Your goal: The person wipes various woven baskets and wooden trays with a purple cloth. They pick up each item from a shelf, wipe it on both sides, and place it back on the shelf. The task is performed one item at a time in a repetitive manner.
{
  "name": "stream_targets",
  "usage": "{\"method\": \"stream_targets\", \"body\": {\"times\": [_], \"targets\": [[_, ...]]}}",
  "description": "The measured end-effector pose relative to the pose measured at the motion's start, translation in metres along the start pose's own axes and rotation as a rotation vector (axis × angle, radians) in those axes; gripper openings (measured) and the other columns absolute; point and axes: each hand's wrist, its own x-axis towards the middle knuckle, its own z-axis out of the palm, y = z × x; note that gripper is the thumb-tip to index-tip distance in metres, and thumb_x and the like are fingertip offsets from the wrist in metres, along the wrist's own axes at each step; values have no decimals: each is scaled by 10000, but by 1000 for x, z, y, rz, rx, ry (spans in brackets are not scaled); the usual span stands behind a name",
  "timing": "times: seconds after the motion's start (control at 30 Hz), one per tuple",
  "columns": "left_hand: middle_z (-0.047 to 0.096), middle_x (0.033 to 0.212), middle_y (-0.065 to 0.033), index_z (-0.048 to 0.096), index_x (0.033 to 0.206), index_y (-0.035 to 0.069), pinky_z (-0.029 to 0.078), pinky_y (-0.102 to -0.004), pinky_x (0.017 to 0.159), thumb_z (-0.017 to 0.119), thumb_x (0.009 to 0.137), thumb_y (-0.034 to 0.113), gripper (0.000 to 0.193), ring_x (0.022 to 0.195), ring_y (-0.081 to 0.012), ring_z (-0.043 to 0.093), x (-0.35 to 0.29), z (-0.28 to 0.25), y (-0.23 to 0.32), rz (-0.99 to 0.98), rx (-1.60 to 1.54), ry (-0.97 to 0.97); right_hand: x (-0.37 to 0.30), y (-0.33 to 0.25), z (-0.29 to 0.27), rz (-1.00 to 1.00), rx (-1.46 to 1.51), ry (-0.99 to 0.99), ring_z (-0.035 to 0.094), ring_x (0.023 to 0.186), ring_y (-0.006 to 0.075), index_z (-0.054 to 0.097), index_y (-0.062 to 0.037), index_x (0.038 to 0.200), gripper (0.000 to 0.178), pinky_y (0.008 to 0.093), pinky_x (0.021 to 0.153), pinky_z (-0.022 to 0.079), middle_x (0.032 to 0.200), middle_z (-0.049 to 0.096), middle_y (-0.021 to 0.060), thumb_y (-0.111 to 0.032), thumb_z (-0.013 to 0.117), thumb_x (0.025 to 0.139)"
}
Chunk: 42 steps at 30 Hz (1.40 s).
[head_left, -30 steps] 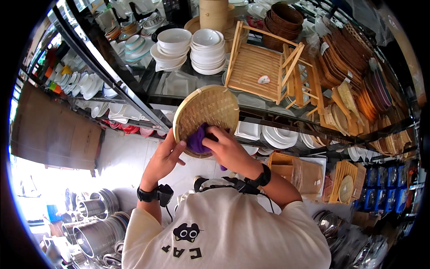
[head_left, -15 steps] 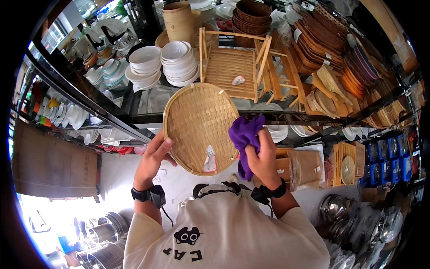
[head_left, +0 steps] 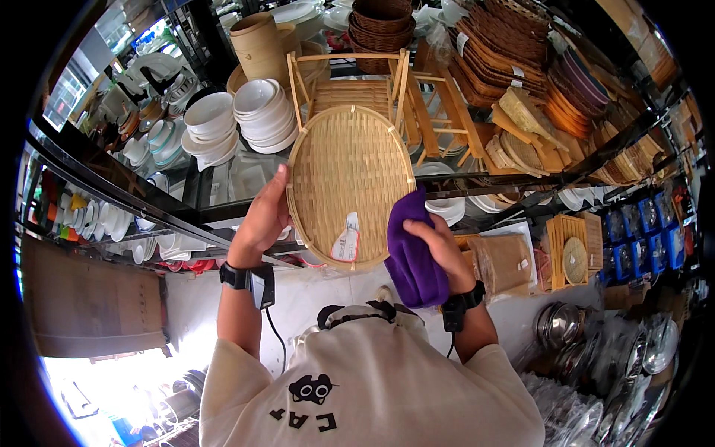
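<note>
An oval woven bamboo tray [head_left: 351, 167] is held up in front of the shelf, its inner face toward me. A white paper label [head_left: 345, 240] sticks to its lower part. My left hand [head_left: 261, 220] grips the tray's left rim, the fingers going behind it. At the lower right rim, my right hand [head_left: 441, 249] is closed on a purple cloth [head_left: 414, 270], thumb on top. The cloth hangs down below that hand and lies against the tray's edge. Most of the right fingers are hidden behind the cloth.
Beyond the tray, a glass shelf with a dark metal edge [head_left: 257, 205] bears stacked white bowls [head_left: 264, 112], a slatted bamboo rack [head_left: 342, 93], a bamboo steamer [head_left: 257, 48] and brown woven baskets [head_left: 381, 26]. Steel lids [head_left: 560, 324] lie at lower right; a cardboard box [head_left: 89, 298] stands left.
The tray has shifted away from me and a little to the right in view. The purple cloth, bunched before, now hangs flatter and lower. My right hand has come down along the rim.
</note>
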Motion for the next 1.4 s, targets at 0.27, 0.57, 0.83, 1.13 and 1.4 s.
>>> {"method": "stream_targets", "body": {"times": [0.27,0.57,0.83,1.13,1.4], "targets": [[647,1083,-164,468,1224,61,557,-305,632,302,1013,546,554,893,-232,657,-12,-4,-11,9,-121,-127,16,-30,24,-28,172,139,668,728,143,620,-18,1048,220,262,629,543,843,671,65,-187,624,907],[606,1209,-152,412,1343,61,574,-328,694,466,990,208,387,1032,-266,658,-29,30,-21,-18,-112,-94,45,-24,29,-73,107,69,665,716,133,630,-20,1051,220,258,628,542,857,678,53,-197,612,921],[582,1269,-140,440,1326,36,588,-325,680,451,988,172,365,1019,-284,675,-8,33,-21,70,-236,-37,58,-33,26,3,152,16,659,696,138,619,-26,1058,263,261,620,540,851,672,56,-257,598,933],[617,1241,-136,459,1323,22,580,-294,655,436,990,169,365,961,-262,695,4,49,-15,100,-201,60,46,-24,4,-21,120,54,645,786,104,610,-37,1105,272,250,684,527,910,668,23,-252,619,941],[653,1112,-144,486,1296,9,584,-293,650,447,938,167,394,875,-236,702,-30,42,-18,120,133,152,44,-36,-6,-586,-171,163,588,982,124,543,-2,1222,339,270,884,463,1090,628,43,-232,589,977]]}}
